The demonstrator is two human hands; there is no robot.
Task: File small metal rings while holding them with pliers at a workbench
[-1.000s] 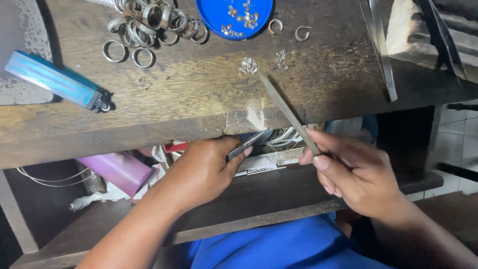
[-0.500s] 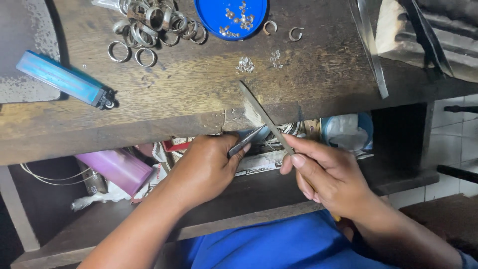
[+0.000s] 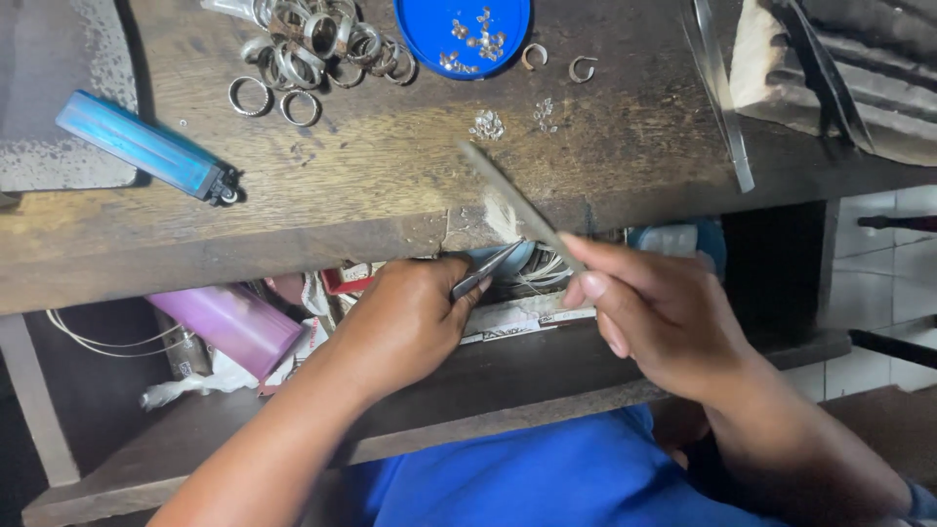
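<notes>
Two hands are working at frame centre: left hand [image 3: 405,317] gripping pliers [image 3: 485,270], right hand [image 3: 664,312] gripping file [image 3: 517,207]

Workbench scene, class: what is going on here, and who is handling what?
A person in a blue top sits at a wooden bench. The right hand holds a long flat file, its tip angled up over the bench edge. The left hand grips tweezers pointed toward the file; what they pinch is too small to tell. Further back on the bench lie loose rings, a blue dish of small pieces and a blue lighter.
</notes>
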